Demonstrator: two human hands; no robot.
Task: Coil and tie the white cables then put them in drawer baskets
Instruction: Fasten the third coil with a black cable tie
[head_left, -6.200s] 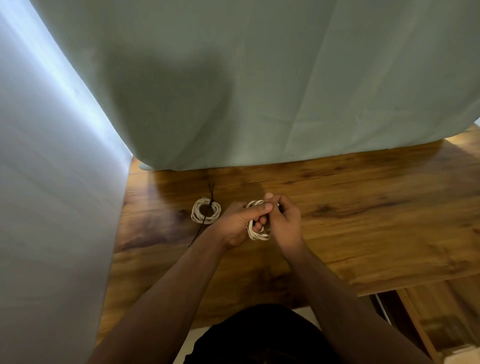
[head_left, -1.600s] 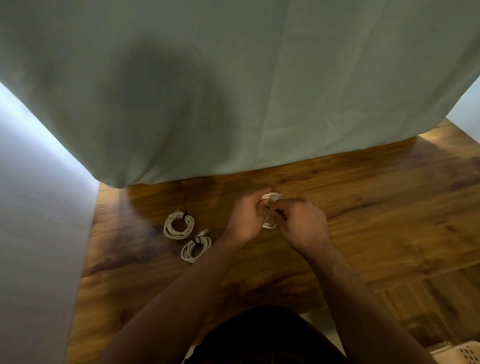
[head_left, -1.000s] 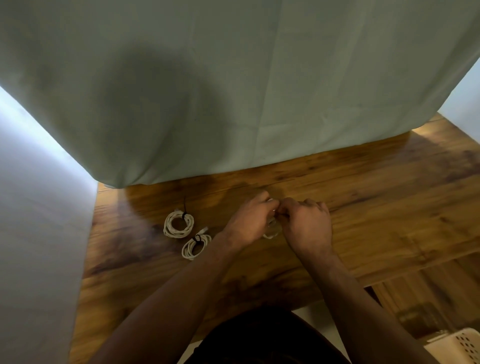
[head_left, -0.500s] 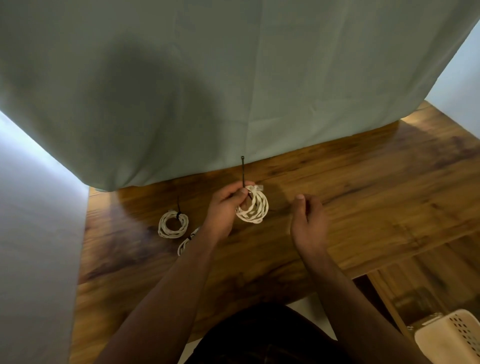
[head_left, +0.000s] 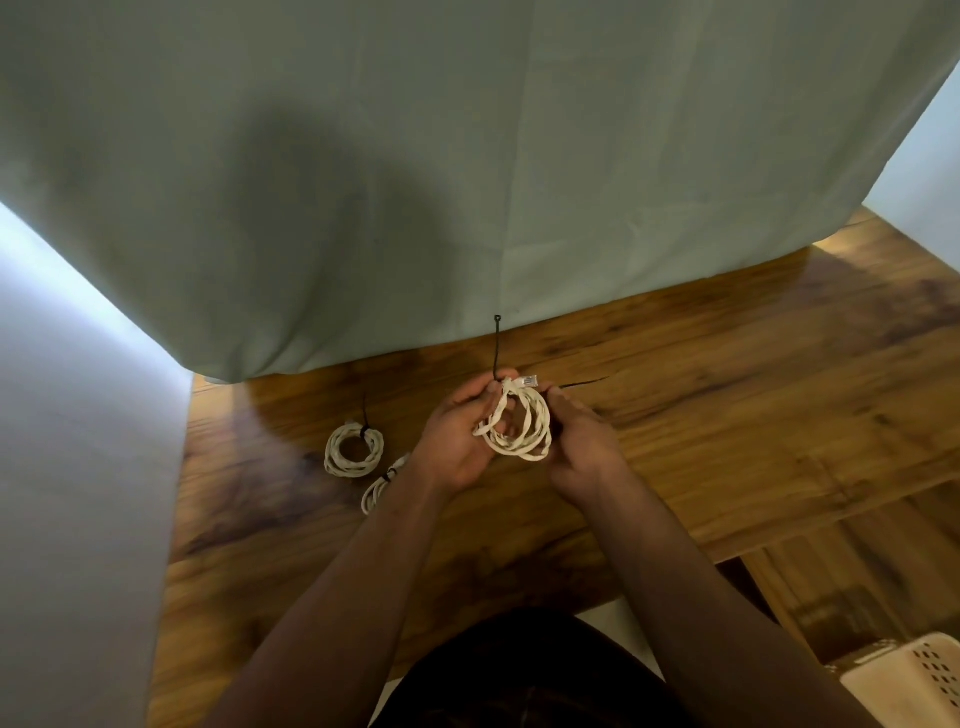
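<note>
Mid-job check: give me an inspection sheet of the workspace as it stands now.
Surface: wooden table, glossy planks.
Job's things: held coil with a black tie sticking up from it; far tied coil and near tied coil lie on the left; basket, only a corner in view.
Clutter: nothing seen.
Grippers: left hand pinches the held coil's top; right hand grips its right side.
Cables: three white coils; no loose cable seen.
Surroundings: grey-green curtain behind, white panel left.
</note>
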